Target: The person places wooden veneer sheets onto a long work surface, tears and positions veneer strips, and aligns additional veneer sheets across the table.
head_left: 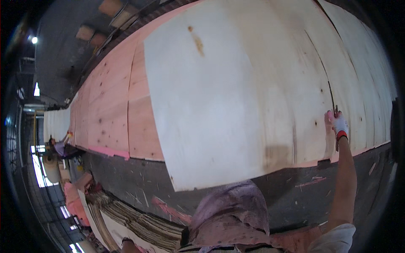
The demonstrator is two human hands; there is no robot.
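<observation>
My right hand [338, 123], in a white glove with pink fingers, is closed on something thin and narrow at a dark split in the pale veneer sheets [303, 84]; what it holds is unclear. A whiter sheet [202, 114] lies over the pink sheets [109, 109] to its left. My left forearm [130, 247], with a dark band at the wrist, shows at the lower edge beside a stack of layered sheets [135, 215]; the fingers of that hand cannot be made out. A mauve cloth covering [228, 215] fills the lower middle.
A co-worker [59, 147] leans at the far left end of the long sheet layer. A pink pile [74, 198] stands at lower left. Wood scraps [310, 182] litter the grey floor [295, 198] along the near edge. Boards [114, 12] lie beyond the far edge.
</observation>
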